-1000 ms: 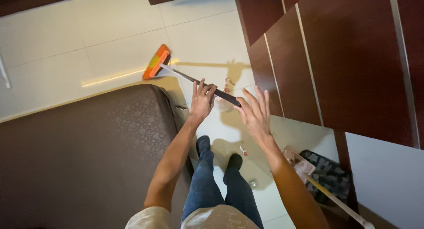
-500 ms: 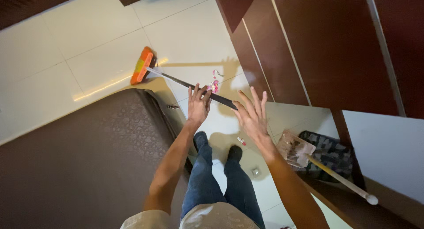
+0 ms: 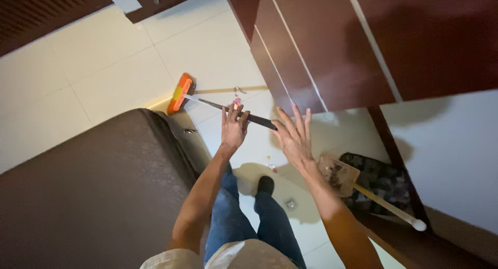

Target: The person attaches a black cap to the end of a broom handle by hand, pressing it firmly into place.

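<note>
Change: orange-headed broom with thin black handle (image 3: 207,100) sits farther from the dark brown wardrobe (image 3: 332,46) than before.
Left hand (image 3: 234,128): clamped on the handle.
Right hand (image 3: 294,136): fingers spread, touching the handle's end.

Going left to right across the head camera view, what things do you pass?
Dark brown mattress → orange broom head → left hand on the broom handle → right hand, fingers spread → dustpan → dark patterned cloth → white tip of the dustpan handle.
</note>
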